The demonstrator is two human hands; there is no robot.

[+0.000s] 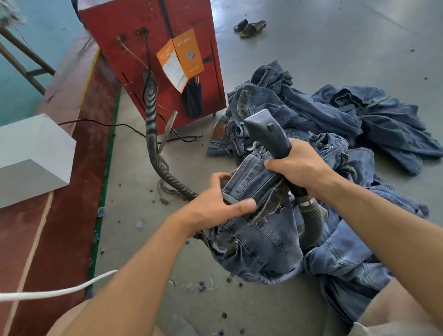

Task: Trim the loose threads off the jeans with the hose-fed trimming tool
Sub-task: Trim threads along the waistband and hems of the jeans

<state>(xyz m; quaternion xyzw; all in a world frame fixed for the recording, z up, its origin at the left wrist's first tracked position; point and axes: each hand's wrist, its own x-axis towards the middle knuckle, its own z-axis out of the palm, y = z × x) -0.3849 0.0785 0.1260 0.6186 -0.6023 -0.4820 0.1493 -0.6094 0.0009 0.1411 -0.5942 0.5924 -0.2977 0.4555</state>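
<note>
Item: one pair of jeans (260,246), blue denim, held bunched above the grey floor (311,43) in front of the seated person; a folded edge of the denim is gripped by the left hand (217,202), fingers and thumb curled round it. Item: hose-fed trimming tool (268,135), dark grey, head pointed up and away; its handle is clasped by the right hand (297,166), fingers wrapped round it, the same hand pressed against the top of the held denim. Item: ribbed hose (312,222), joined to the tool's lower end by a metal band, looped down behind the jeans; a further length of ribbed hose is seen running across the floor up to the red cabinet (160,54). Item: orange label (181,57), fixed to the cabinet front. Item: heap of further jeans (368,115), lying on the floor beyond and to the right of the hands. Item: pair of sandals (250,28), on the floor well beyond the heap. Item: white box (23,158), at left. Item: white cord (53,291), stretched across the lower left. Thread scraps are scattered on the floor.
</note>
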